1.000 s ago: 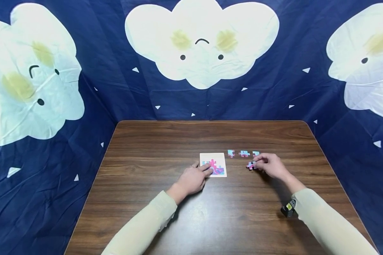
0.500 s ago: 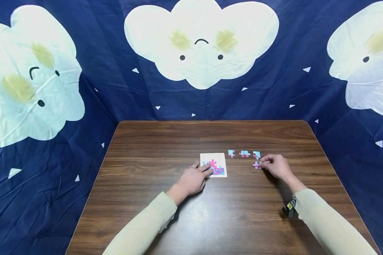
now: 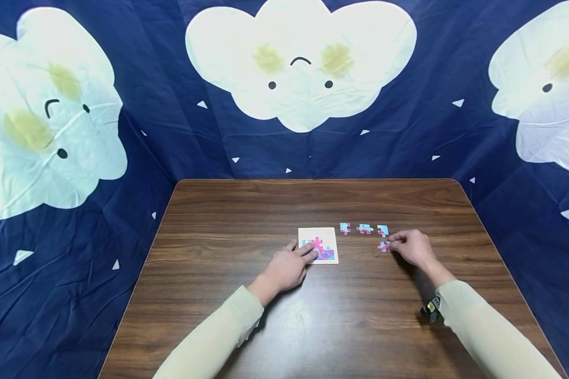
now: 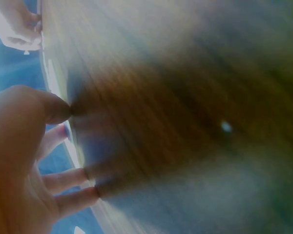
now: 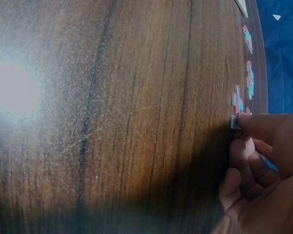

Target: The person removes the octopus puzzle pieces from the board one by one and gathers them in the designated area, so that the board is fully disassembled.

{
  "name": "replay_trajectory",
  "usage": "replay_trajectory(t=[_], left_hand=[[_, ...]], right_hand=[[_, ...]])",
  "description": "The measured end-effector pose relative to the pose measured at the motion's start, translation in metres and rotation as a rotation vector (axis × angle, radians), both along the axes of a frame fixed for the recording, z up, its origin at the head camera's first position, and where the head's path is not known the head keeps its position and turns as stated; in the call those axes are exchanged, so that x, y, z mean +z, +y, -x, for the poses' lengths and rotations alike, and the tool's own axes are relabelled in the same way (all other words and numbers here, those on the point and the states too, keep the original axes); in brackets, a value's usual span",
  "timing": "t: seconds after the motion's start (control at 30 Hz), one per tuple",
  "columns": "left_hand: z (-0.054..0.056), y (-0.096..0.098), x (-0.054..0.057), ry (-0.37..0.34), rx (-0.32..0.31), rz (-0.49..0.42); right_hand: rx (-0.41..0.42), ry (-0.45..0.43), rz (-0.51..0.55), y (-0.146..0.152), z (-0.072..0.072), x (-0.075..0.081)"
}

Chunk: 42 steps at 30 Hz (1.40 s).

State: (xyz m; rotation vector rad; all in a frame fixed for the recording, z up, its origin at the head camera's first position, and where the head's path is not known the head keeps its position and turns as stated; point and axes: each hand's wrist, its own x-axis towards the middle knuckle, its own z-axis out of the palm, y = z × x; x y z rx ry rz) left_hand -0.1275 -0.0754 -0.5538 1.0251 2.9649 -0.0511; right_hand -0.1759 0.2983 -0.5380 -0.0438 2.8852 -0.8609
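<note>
My left hand [image 3: 284,268] rests with extended fingers on the left side of a small white puzzle board [image 3: 305,232]. Pink, blue and purple pieces fill the board's lower part; my fingers hide some of them. Over to the right, the thumb and fingertips of my right hand [image 3: 414,250] pinch a pink and light-blue puzzle piece [image 3: 383,246] low at the tabletop. In the right wrist view this piece [image 5: 237,100] sticks out past the thumb, and part of it is covered. The left wrist view shows the left fingertips [image 4: 80,199] at the board's edge.
Three loose puzzle pieces lie in a row behind the held one: a left piece [image 3: 344,228], a middle piece [image 3: 365,229] and a right piece [image 3: 382,230]. The brown wooden table [image 3: 237,210] backs onto a blue cloth [image 3: 265,142] with cloud prints.
My right hand has moved a little to the right with the puzzle piece, which has turned and now sits just in front of the rightmost loose piece. My left hand stays on the board.
</note>
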Motion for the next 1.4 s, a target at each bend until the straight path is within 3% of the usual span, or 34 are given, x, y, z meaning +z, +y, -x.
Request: replay_trajectory(t=[0.4,0.7,0.97,1.1,1.23,1.4], left_hand=[[-0.001,0.001,0.001,-0.016,0.005,0.016],[-0.001,0.0,0.001,-0.006,-0.003,0.004],[0.0,0.0,0.001,0.001,-0.001,0.0],[0.0,-0.001,-0.001,0.011,0.016,-0.017],[0.0,-0.002,-0.003,0.018,0.026,-0.034],[-0.001,-0.003,-0.002,-0.021,0.04,-0.037]], right_hand=[[-0.014,-0.002,-0.018,0.001,0.0,0.001],[0.063,0.032,-0.032,-0.004,0.004,0.011],[0.118,0.045,0.02,-0.033,0.01,0.02],[0.191,0.063,0.068,-0.055,0.012,0.019],[0.327,0.093,0.127,-0.08,0.015,0.017],[0.468,0.101,0.111,-0.112,0.02,0.016]])
